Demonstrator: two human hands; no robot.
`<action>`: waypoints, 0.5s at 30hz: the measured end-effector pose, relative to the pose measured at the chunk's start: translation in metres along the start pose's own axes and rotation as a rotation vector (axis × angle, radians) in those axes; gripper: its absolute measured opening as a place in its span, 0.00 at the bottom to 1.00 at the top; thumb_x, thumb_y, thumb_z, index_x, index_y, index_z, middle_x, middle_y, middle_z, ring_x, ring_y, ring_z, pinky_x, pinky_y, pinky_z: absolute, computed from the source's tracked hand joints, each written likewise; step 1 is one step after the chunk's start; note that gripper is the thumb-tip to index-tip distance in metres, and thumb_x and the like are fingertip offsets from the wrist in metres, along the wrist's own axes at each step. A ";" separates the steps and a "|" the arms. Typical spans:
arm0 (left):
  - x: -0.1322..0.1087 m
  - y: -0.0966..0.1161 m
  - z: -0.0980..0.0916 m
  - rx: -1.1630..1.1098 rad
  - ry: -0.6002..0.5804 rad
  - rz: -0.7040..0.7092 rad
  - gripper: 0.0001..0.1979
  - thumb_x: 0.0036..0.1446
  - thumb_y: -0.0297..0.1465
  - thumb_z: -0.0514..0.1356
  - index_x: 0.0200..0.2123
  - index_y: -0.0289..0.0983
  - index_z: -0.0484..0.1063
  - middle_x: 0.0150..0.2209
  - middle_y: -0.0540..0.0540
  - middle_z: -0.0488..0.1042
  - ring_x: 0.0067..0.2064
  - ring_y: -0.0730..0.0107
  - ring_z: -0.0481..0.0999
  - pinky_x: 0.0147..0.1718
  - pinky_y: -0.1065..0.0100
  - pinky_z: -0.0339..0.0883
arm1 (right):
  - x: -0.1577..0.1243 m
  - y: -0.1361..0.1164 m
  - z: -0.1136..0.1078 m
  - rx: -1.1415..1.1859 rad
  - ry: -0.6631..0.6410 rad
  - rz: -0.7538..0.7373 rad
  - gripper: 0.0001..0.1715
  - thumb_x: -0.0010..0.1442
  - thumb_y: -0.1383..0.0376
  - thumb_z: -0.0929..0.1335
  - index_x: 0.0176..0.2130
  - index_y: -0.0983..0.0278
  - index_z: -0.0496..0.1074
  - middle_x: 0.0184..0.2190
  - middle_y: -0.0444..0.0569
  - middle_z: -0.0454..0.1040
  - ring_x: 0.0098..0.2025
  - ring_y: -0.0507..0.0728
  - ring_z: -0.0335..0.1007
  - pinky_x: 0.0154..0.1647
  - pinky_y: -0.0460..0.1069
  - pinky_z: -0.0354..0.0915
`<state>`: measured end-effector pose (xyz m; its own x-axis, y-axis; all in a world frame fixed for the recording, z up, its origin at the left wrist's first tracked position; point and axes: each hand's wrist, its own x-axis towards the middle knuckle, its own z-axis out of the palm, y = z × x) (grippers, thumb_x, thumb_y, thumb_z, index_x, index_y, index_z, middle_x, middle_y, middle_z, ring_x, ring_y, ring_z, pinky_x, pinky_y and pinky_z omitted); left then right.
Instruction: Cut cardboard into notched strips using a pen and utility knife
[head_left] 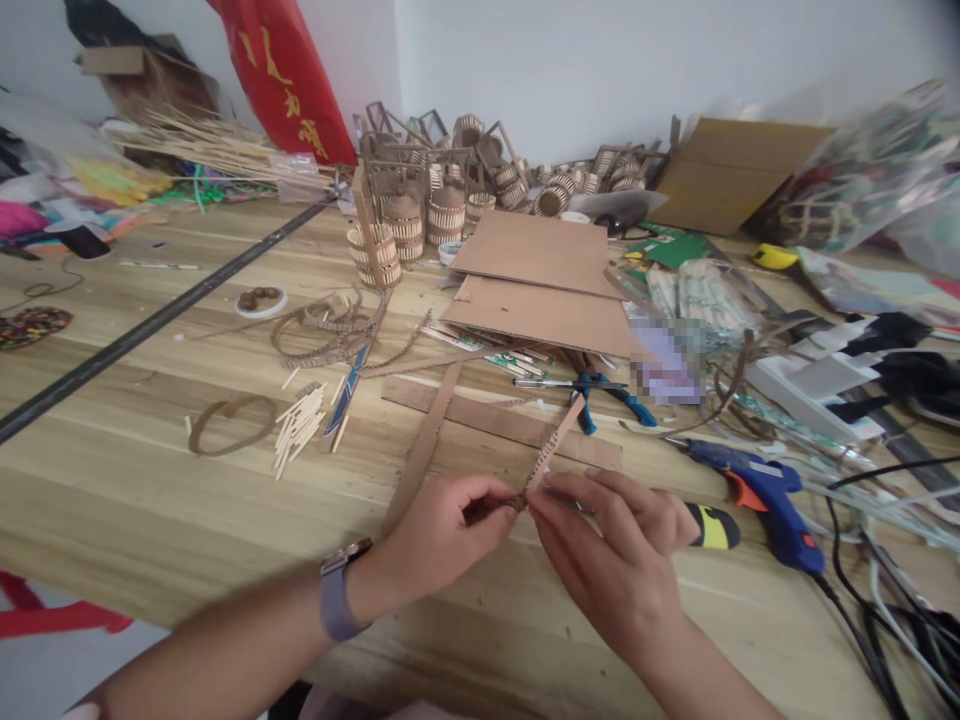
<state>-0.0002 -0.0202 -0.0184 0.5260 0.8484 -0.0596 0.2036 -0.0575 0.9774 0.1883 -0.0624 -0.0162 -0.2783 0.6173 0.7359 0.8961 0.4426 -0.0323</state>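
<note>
A narrow corrugated cardboard strip (pixel 549 452) slants up from between my two hands, its ridged edge showing. My left hand (pixel 442 530), with a watch on the wrist, pinches its lower end between thumb and fingers. On the same end, the fingertips of my right hand (pixel 619 550) are pressed together. A tool with a black and yellow handle (pixel 716 527) pokes out past my right hand; whether the hand holds it or it lies beneath, I cannot tell. Flat cardboard strips (pixel 495 420) lie just beyond my hands.
A blue glue gun (pixel 765 490) with its cord lies at right. Blue-handled pliers (pixel 600 395), cardboard sheets (pixel 540 300) and small wooden sticks (pixel 300 425) lie ahead. Small slatted buckets (pixel 405 225) crowd the back. A dark metal bar (pixel 165 315) crosses the left side.
</note>
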 end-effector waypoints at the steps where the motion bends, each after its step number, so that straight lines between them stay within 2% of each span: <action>1: 0.000 0.000 0.000 0.013 0.002 0.002 0.10 0.60 0.31 0.58 0.39 0.35 0.79 0.33 0.49 0.80 0.33 0.71 0.75 0.33 0.72 0.67 | -0.001 0.000 0.001 0.004 -0.016 -0.009 0.10 0.64 0.68 0.70 0.43 0.54 0.75 0.37 0.44 0.81 0.45 0.60 0.70 0.43 0.57 0.58; 6: -0.002 0.000 0.001 0.088 0.006 0.024 0.10 0.60 0.30 0.58 0.39 0.35 0.80 0.33 0.48 0.81 0.33 0.71 0.76 0.33 0.73 0.66 | -0.008 0.001 0.004 -0.016 -0.078 -0.060 0.10 0.65 0.70 0.68 0.44 0.56 0.74 0.37 0.43 0.82 0.46 0.61 0.70 0.47 0.58 0.56; 11: -0.002 -0.001 0.002 0.126 0.002 0.056 0.10 0.58 0.29 0.58 0.38 0.35 0.80 0.32 0.48 0.80 0.33 0.71 0.75 0.32 0.73 0.65 | -0.020 0.007 0.003 -0.063 -0.186 -0.150 0.17 0.63 0.72 0.68 0.49 0.56 0.75 0.42 0.43 0.82 0.50 0.61 0.71 0.51 0.60 0.55; 15: -0.003 -0.002 0.003 0.171 0.000 0.059 0.09 0.58 0.29 0.58 0.34 0.35 0.78 0.28 0.49 0.77 0.30 0.72 0.71 0.30 0.73 0.62 | -0.025 0.010 0.002 -0.125 -0.235 -0.223 0.18 0.62 0.71 0.67 0.50 0.55 0.75 0.45 0.42 0.82 0.49 0.62 0.71 0.52 0.61 0.56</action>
<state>0.0000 -0.0237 -0.0209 0.5408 0.8411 -0.0034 0.3099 -0.1954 0.9305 0.2039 -0.0721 -0.0364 -0.5315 0.6537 0.5387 0.8355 0.5094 0.2062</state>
